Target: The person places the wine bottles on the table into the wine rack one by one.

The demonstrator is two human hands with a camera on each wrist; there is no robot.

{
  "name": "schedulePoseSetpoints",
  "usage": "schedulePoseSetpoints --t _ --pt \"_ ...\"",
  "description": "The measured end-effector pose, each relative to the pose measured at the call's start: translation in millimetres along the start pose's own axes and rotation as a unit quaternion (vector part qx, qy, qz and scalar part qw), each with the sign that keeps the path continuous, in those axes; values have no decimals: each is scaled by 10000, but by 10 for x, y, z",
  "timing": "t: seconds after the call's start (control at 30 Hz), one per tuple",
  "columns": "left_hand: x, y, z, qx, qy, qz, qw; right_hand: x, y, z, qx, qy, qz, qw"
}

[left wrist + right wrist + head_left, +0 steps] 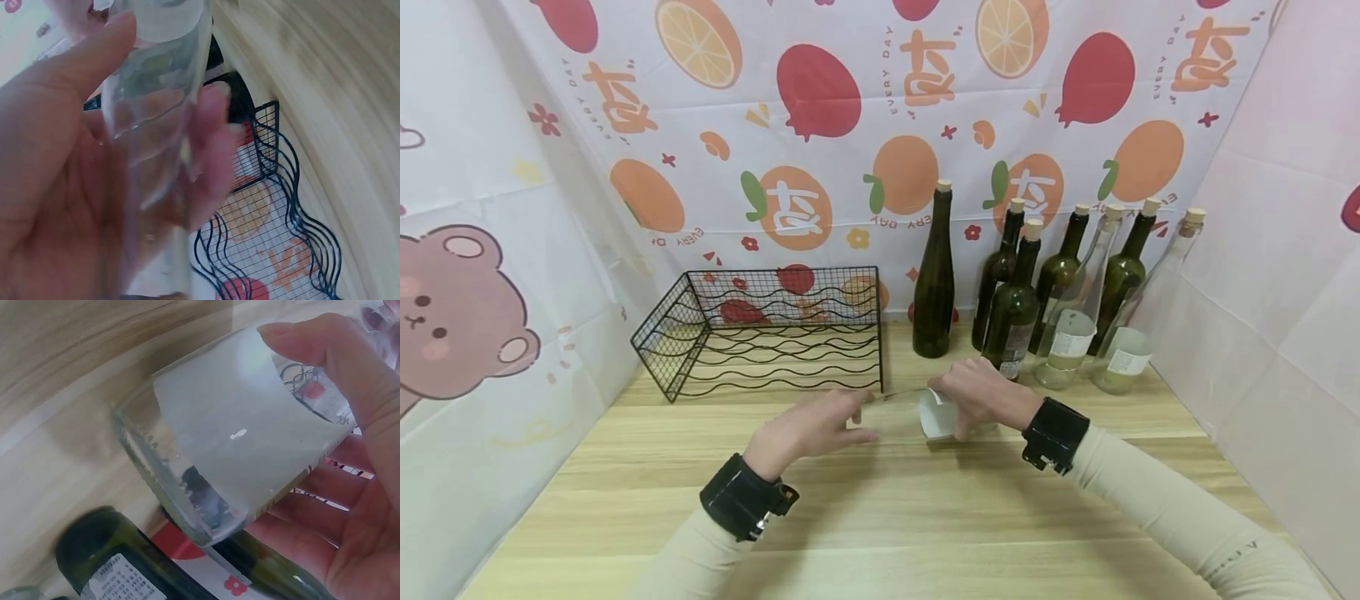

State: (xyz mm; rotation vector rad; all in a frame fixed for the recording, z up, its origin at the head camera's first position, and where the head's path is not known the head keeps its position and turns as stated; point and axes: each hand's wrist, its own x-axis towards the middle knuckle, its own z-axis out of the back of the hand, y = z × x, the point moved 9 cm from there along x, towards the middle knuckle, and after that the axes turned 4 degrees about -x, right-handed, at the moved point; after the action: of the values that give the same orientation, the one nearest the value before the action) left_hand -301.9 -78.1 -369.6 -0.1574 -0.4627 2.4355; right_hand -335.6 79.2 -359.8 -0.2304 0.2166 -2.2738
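Both hands hold a clear glass bottle (897,418) lying nearly level above the wooden table, its base to the right. My right hand (981,392) grips the body from above, thumb on one side and fingers on the other, around a pale label (219,425). Toward the narrower end, the left hand (808,423) has its thumb and fingers around the glass. In the left wrist view the bottle (156,106) runs between that thumb and the curled fingertips. The bottle's mouth is hidden at the left palm.
A black wire rack (782,269) with wavy bars stands behind the left hand. Right of it is a tall dark green bottle (933,292). Several corked bottles, green and clear (1122,362), crowd the back right before a fruit-print cloth (865,108).
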Motion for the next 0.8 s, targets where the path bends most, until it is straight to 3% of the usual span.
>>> schedulePoseSetpoints --t 0.2,0.37,0.6,0.8 --pt "-28 -32 -8 274 -223 -276 9990 -32 -18 0 -7 138 -98 9999" --pt "-62 -51 4 178 -324 -411 9985 -55 -27 3 108 285 -112 9995" --pt "-140 -20 14 -34 -405 -361 9985 -112 -80 27 431 453 -127 9980" --pt "-243 104 48 -169 -425 -99 9989 -190 -213 44 862 437 -345 9947"
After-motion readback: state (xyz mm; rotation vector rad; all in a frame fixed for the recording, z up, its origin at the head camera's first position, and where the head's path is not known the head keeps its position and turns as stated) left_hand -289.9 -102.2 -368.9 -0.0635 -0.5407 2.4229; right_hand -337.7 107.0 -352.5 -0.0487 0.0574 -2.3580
